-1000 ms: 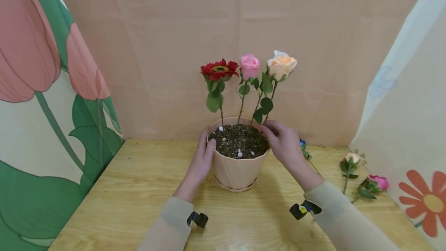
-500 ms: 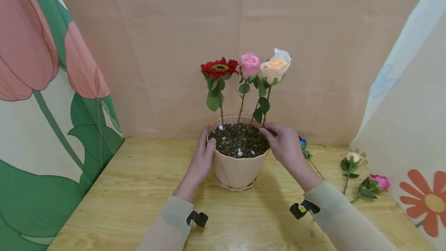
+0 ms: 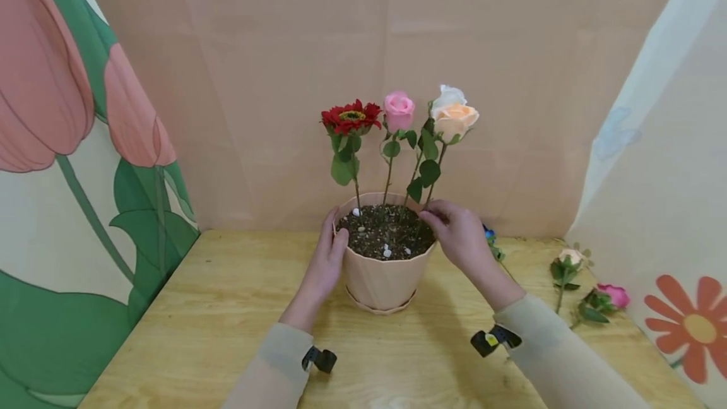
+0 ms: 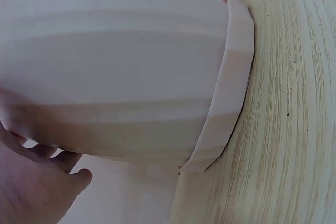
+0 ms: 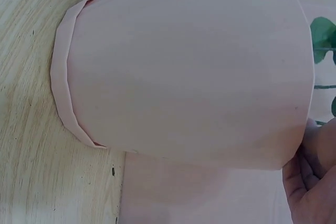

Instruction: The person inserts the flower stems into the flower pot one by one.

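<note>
A pink faceted flower pot full of dark soil stands on its saucer. My left hand grips the pot's left side near the rim; the left wrist view shows its fingers against the pot wall. At the right rim, my right hand pinches the low stem of a peach rose, which leans slightly right. A white rose stands just behind it. A pink rose and a red daisy-like flower rise from the soil to the left.
On the wooden table, a blue flower lies behind my right arm. A pale rose and a magenta rose lie farther right. A pink cloth backdrop hangs close behind the pot.
The peach rose tilted left, then back to the right, showing more of the white rose. My right fingers stay low on its stem; my left hand keeps its place on the pot.
</note>
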Demonstrator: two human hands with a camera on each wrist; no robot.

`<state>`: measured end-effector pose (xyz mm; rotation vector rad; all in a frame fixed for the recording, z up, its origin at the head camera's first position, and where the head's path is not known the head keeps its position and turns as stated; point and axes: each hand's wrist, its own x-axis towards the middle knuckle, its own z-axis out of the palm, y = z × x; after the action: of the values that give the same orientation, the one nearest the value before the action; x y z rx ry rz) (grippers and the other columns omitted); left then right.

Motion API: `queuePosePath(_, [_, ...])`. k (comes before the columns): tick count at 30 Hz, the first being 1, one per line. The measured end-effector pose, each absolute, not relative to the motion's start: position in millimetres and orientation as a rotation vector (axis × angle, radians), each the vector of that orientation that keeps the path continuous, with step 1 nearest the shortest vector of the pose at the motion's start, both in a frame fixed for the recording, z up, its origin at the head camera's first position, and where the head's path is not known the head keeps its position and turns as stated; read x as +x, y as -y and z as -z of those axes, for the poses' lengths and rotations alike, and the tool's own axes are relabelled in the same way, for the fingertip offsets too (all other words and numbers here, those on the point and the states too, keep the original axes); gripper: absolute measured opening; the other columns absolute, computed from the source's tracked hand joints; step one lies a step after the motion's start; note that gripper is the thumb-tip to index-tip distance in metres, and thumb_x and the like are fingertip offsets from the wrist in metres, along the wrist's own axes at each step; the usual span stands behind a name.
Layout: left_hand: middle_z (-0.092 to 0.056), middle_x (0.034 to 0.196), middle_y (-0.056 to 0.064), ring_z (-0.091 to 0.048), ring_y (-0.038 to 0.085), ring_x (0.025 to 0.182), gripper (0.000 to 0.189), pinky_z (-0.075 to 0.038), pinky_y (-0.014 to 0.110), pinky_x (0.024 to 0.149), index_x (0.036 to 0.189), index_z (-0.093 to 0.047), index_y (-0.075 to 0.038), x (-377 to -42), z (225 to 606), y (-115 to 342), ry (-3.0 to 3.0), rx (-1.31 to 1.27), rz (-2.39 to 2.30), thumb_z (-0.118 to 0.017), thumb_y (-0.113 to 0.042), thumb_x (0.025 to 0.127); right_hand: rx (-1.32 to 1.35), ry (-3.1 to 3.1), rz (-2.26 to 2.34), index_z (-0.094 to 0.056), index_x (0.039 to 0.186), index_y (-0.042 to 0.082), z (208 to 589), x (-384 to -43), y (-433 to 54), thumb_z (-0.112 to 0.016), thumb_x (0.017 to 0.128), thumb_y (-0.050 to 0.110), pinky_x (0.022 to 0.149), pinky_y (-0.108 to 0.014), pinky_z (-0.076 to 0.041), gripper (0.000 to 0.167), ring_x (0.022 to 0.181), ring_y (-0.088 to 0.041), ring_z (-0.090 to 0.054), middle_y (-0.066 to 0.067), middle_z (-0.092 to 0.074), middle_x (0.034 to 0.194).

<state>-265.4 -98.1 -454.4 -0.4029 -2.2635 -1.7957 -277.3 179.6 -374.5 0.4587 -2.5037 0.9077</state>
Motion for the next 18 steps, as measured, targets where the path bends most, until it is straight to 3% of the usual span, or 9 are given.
queuePosePath(6, [-0.020,0.183,0.008,-0.018,0.033,0.167,0.064,-0.019,0.056,0.133,0.178,-0.016,-0.020,-265,457,99,2.262,-0.391,1.794,-0.040,-0.037,0.122,0.449,2.529,-0.985,-0.081,0.117,0.010,375,-276,-183,-0.068,0.113,0.025,0.062,-0.040,-0.047,0.021,0.067,-0.023,-0.058,-0.008,-0.074,0.086])
queuePosePath(14, [-0.021,0.182,0.011,-0.018,0.036,0.166,0.063,-0.019,0.058,0.133,0.178,-0.018,-0.018,-264,457,97,2.227,-0.412,1.818,-0.040,-0.034,0.122,0.432,2.505,-1.142,-0.080,0.128,0.011,376,-271,-192,-0.071,0.112,0.030,0.078,-0.042,-0.058,0.027,0.094,-0.028,-0.075,-0.007,-0.082,0.111])
queuePosePath(18, [-0.021,0.182,0.011,-0.019,0.036,0.166,0.063,-0.020,0.058,0.133,0.178,-0.017,-0.019,-264,455,98,2.238,-0.413,1.805,-0.039,-0.036,0.122,0.408,2.475,-1.218,-0.077,0.133,0.007,374,-267,-196,-0.074,0.109,0.026,0.084,-0.030,-0.060,0.031,0.105,-0.027,-0.077,-0.010,-0.081,0.120])
